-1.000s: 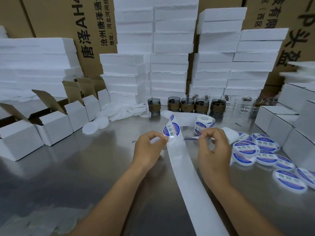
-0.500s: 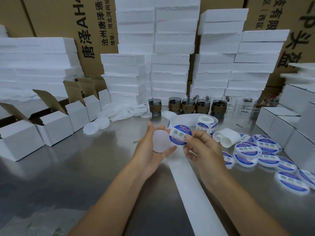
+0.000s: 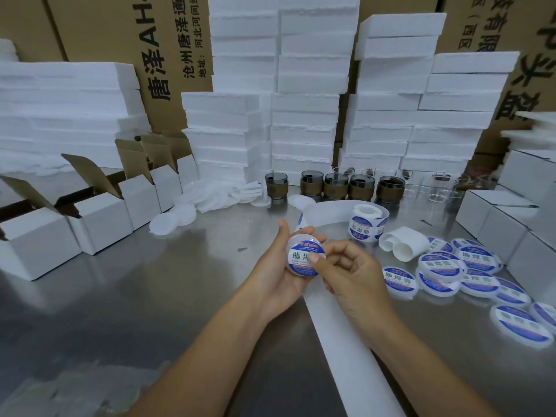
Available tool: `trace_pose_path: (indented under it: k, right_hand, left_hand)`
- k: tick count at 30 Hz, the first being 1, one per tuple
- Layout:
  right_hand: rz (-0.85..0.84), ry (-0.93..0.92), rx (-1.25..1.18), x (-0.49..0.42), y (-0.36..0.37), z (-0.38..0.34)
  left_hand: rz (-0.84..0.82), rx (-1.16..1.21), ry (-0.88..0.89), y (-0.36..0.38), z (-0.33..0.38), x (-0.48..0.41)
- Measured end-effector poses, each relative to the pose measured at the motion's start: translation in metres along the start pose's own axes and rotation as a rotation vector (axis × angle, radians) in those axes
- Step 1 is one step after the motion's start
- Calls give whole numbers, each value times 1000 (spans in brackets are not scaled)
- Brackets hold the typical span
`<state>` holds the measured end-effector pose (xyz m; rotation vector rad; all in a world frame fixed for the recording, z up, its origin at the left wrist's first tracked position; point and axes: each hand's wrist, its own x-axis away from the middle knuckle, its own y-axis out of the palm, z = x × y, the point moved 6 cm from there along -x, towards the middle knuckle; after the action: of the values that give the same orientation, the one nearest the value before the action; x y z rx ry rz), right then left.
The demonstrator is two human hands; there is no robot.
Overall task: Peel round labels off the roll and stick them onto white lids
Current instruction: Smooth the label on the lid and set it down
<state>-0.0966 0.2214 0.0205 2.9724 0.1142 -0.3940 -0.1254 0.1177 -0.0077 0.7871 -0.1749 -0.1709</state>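
label (image 3: 305, 255) — now on lid (image 3: 298, 237), right hand (image 3: 352, 272) pressing

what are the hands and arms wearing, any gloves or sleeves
The left hand and right hand are bare: no gloves, and no rings show on the fingers. The left forearm and right forearm are uncovered to the frame edge, with no sleeves, watch or wristband in view. The right thumbnail is short.

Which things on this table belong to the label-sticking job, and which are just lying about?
In the job: left hand, held lid, right hand thumbing its label, label roll, backing strip, plain lids, labelled lids.
Lying about: brown-sleeved cups, open white boxes, foam slabs, clear glasses.
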Motion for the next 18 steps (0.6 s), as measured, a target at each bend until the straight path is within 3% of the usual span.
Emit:
trace_pose_path:
  k: [18]
  right_hand:
    - [96,62,75,0,-8,4]
  left_hand:
    - [-4,-84,3,-2,-7,-5]
